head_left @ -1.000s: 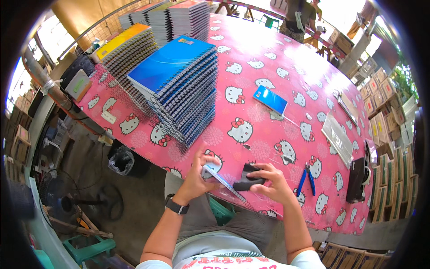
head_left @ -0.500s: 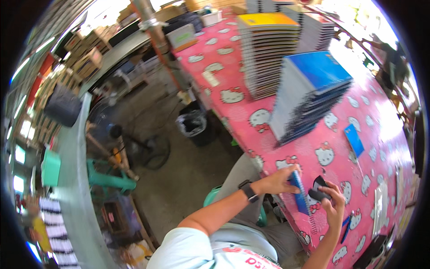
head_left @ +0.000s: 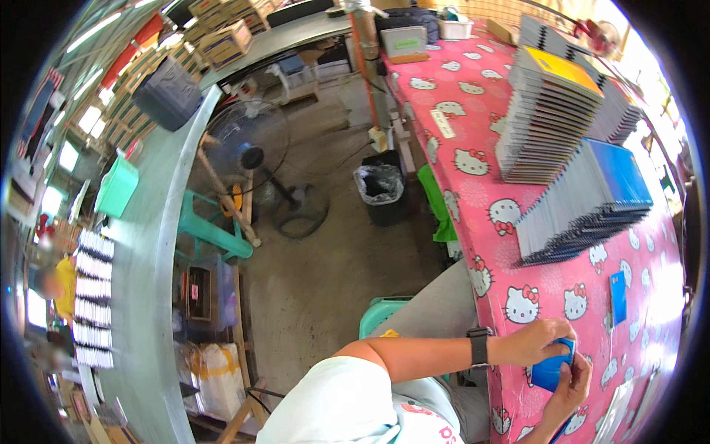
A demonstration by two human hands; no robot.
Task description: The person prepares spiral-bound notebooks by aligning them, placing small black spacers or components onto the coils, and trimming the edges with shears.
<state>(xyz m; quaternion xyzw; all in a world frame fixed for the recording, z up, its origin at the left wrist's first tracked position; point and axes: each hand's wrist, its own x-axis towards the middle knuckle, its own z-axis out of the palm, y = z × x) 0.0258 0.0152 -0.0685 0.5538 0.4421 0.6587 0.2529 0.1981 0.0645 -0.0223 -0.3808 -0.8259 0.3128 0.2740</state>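
My left hand (head_left: 536,339), with a black watch on its wrist, grips the upper edge of a small blue notebook (head_left: 553,370). My right hand (head_left: 571,385) holds the same notebook from below, at the near edge of the pink patterned table (head_left: 473,200). Another small blue notebook (head_left: 618,297) lies flat on the table just beyond my hands. A leaning stack of blue-covered spiral notebooks (head_left: 592,203) stands further along the table. Behind it rises a taller stack topped by a yellow cover (head_left: 551,111).
A black waste bin (head_left: 381,192) with a bag stands on the concrete floor beside the table. A standing fan (head_left: 251,159) and a green stool (head_left: 214,233) are to the left. A green plastic seat (head_left: 381,314) is under me. Cardboard boxes (head_left: 222,37) sit on a grey counter.
The view has swung far left toward the floor. My hands stay together at the table edge, and the blue notebook now sits between them where a dark object was held before.
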